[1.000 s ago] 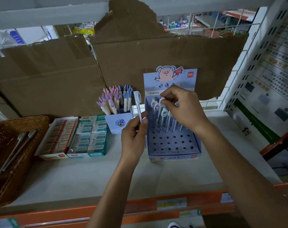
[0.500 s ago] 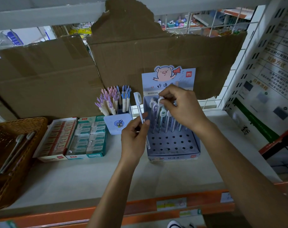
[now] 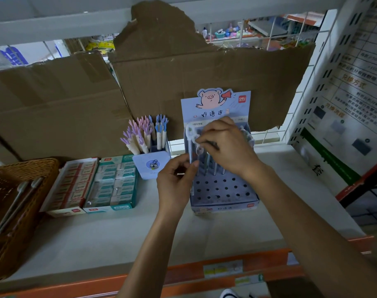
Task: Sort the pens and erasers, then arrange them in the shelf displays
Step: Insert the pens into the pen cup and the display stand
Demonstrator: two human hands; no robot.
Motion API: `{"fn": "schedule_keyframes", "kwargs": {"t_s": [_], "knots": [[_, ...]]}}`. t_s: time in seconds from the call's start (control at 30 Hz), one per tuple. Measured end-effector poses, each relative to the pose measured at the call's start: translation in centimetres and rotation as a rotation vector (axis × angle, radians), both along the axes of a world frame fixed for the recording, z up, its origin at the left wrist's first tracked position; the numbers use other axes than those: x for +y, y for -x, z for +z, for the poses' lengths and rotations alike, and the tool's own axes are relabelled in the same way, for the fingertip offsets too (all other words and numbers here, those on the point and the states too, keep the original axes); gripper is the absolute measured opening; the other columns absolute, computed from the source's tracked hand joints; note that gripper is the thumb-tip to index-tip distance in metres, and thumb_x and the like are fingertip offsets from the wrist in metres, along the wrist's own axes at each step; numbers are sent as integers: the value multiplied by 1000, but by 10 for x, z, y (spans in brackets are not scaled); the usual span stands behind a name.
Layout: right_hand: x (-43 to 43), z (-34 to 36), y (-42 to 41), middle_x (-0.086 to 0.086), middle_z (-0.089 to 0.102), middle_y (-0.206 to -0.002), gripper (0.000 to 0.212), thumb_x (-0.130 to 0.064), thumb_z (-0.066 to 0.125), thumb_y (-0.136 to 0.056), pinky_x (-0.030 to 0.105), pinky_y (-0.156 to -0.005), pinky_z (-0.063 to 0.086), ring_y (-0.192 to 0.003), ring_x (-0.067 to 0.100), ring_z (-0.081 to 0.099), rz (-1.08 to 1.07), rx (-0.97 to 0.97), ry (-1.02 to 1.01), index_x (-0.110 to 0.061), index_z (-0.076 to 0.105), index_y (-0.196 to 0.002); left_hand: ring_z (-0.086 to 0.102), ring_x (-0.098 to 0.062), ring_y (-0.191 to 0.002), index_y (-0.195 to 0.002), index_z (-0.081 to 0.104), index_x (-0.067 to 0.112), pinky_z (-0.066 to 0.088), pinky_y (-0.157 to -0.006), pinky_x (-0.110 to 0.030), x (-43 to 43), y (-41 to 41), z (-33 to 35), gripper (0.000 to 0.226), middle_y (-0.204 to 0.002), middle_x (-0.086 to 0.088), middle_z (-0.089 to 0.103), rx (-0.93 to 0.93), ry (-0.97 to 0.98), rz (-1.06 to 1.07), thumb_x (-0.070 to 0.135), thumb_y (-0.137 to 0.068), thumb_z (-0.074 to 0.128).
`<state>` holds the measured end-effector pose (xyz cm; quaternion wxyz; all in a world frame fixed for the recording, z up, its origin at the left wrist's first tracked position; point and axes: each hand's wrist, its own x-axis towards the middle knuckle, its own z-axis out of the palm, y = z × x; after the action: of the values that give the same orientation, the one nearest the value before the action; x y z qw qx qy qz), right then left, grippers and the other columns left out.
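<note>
The left hand (image 3: 176, 181) pinches a white pen (image 3: 190, 145) upright at the left edge of the blue display box (image 3: 224, 204) on the shelf (image 3: 118, 233). The right hand (image 3: 228, 147) reaches over the box's back row, fingers curled on a standing pen (image 3: 199, 149). Eraser boxes (image 3: 93, 186) lie to the left.

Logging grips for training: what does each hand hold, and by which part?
The left hand pinches a white pen low on its barrel. The right hand pinches the top of a second pen standing in the display box.
</note>
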<state>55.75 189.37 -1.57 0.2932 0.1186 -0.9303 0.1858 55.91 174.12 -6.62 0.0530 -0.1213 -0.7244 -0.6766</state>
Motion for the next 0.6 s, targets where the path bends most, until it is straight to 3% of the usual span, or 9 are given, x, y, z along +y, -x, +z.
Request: {"fn": "schedule_keyframes", "kwargs": {"t_s": [0.07, 0.13, 0.2, 0.33, 0.43, 0.5, 0.6], "knots": [[-1, 6, -8, 7, 68, -100, 24, -13, 64, -86, 34, -82, 46, -98, 26, 56, -27, 31, 189, -10, 69, -108, 51, -1, -61, -97, 71, 10, 43, -64, -17, 0, 0, 1, 13, -68, 4, 57, 6, 1, -8, 8, -84, 68], [0, 16, -20, 1, 67, -101, 31, -18, 64, -88, 26, -82, 51, -94, 13, 62, 15, -52, 483, -15, 62, -119, 52, -1, -62, -95, 71, 13, 44, -65, -16, 2, -1, 2, 15, -71, 2, 57, 28, 9, -32, 6, -82, 70], [2, 23, -31, -7, 67, -96, 32, -19, 68, -85, 18, -79, 52, -88, 4, 65, 83, -144, 623, -20, 62, -117, 54, -1, -62, -92, 71, 14, 45, -65, -14, 8, -4, 4, 16, -71, 1, 57, 54, 16, -62, 3, -79, 72], [16, 23, -45, -2, 70, -96, 28, -12, 69, -84, 31, -83, 55, -92, 9, 67, 104, -147, 709, -22, 63, -109, 55, -2, -63, -85, 70, 17, 46, -64, -14, 27, -8, 5, 14, -72, -1, 60, 81, 83, -114, 6, -78, 75], [32, 22, -54, 3, 70, -100, 29, -13, 67, -85, 36, -81, 56, -95, 13, 67, 46, -81, 725, -28, 61, -108, 60, -3, -71, -88, 67, 19, 50, -66, -17, 43, -10, 5, 10, -78, 6, 65, 88, 267, -285, 16, -81, 73], [43, 23, -62, 1, 70, -98, 26, -12, 67, -85, 33, -77, 57, -92, 11, 67, -17, -5, 711, -26, 62, -106, 62, -9, -86, -102, 67, 20, 51, -76, -21, 51, -11, 0, 19, -96, 4, 66, 168, 507, -333, 24, -84, 70], [58, 20, -69, -16, 64, -91, 25, -9, 67, -85, 16, -77, 53, -85, -2, 64, -142, 78, 618, -15, 63, -109, 57, -23, -108, -119, 64, 17, 43, -89, -28, 57, -11, -17, 32, -121, -5, 60, 341, 811, -340, 23, -87, 65]]}}
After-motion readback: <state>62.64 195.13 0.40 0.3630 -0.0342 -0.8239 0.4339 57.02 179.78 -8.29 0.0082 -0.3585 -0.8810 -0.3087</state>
